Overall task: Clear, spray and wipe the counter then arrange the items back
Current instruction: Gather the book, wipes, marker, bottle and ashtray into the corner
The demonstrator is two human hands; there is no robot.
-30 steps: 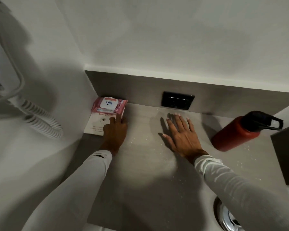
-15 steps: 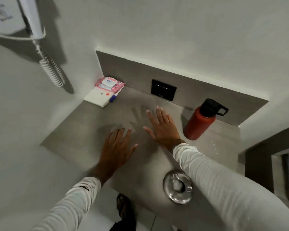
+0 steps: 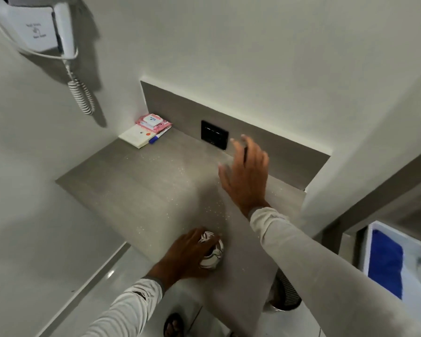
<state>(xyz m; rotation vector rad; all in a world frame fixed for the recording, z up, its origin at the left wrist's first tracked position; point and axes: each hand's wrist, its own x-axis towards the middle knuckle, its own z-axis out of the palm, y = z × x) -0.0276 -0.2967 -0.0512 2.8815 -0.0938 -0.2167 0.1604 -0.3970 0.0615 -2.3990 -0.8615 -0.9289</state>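
While left hand [image 3: 192, 251] grips metal cup [image 3: 212, 255] at counter [image 3: 136, 188] edge | right hand [image 3: 246, 176] spread wide, aloft

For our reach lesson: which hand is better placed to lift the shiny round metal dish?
Left: the left hand covers the metal dish; the right hand hovers apart, farther back.

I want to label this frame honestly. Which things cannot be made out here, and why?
- Head view: metal object at the counter's front edge, mostly covered by the left hand; its type is unclear.
- Right hand: motion-blurred fingers.
- Print on the pink packet: too small.
- Blue item: partly hidden by the right sleeve.
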